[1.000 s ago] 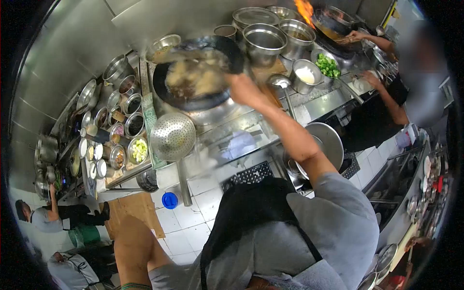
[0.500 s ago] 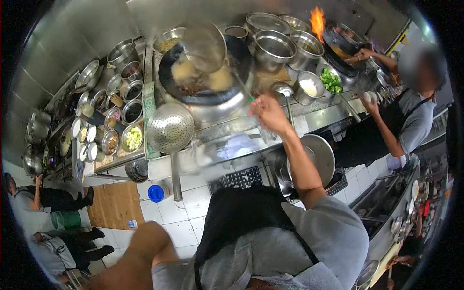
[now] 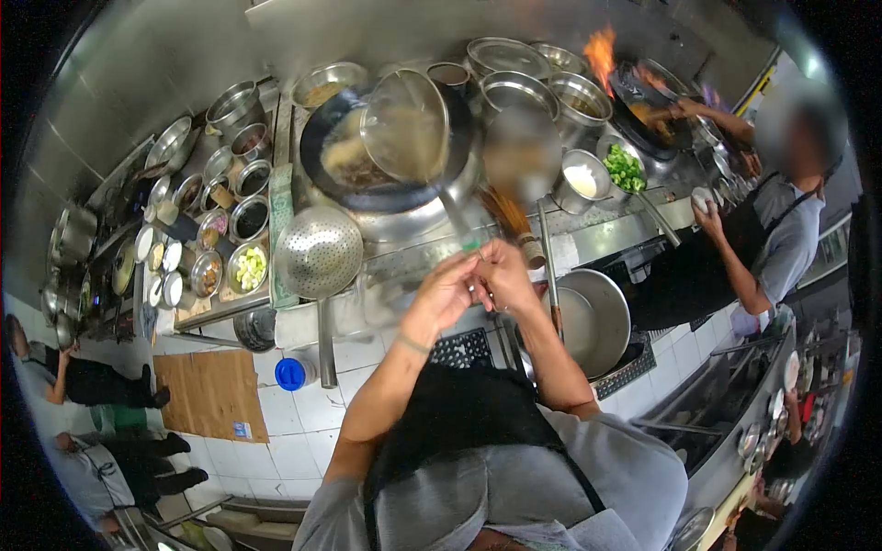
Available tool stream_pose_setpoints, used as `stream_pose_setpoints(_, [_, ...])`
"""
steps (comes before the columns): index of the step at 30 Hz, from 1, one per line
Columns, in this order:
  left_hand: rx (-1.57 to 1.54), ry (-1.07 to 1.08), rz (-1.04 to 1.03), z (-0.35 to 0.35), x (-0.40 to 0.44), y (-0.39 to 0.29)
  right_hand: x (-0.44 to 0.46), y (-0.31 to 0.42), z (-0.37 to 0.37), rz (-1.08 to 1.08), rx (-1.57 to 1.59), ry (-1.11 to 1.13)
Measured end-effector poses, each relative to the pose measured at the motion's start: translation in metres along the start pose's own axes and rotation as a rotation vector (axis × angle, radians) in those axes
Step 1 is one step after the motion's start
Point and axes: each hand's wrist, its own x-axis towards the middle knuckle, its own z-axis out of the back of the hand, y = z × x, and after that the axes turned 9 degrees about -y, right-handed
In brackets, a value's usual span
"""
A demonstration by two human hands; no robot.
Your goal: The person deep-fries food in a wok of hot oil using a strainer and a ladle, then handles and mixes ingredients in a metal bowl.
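Observation:
My right hand (image 3: 507, 277) is closed round the end of a long-handled wire-mesh skimmer (image 3: 404, 129), near a green mark on its handle. Pressed against it, my left hand (image 3: 443, 292) has its fingers curled at the same handle end. The skimmer's round mesh head is tilted over a large black wok (image 3: 322, 147). Pale, blurred food (image 3: 347, 165) lies in the wok, partly hidden by the mesh. To the left, a perforated strainer (image 3: 320, 253) rests on the counter edge, its handle sticking out towards me.
Right of the wok are a bamboo brush (image 3: 508, 220), a long ladle handle (image 3: 549, 262) and a deep pot (image 3: 588, 321). Seasoning containers (image 3: 209, 225) fill the left side. A co-worker (image 3: 781, 220) stands right, by a flaming wok (image 3: 643, 106). A blue-lidded jar (image 3: 291, 374) sits lower left.
My left hand has come up from the lower left to meet my right hand, which has moved down and slightly left. The skimmer head has shifted lower and right. The bamboo brush now shows beside the wok.

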Motion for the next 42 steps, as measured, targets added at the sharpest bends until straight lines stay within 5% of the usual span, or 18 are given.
stream_pose_setpoints(6, [-0.074,-0.040,0.121,-0.007,0.005,-0.007,-0.007,-0.004,-0.002,-0.025,0.047,-0.023])
stream_pose_setpoints(12, [-0.103,-0.361,-0.074,-0.010,0.023,-0.003,-0.023,-0.017,-0.011,-0.178,0.241,0.013])
stream_pose_setpoints(17, [-0.016,-0.340,-0.093,-0.008,0.018,0.006,-0.034,-0.026,-0.010,-0.473,0.659,0.027])
stream_pose_setpoints(28, [0.128,-0.477,-0.206,0.013,0.046,-0.012,-0.068,-0.031,-0.021,-0.572,0.722,0.041])
stream_pose_setpoints(42, [0.113,-0.349,-0.162,0.027,0.057,-0.014,-0.080,-0.029,-0.019,-0.569,0.800,0.115])
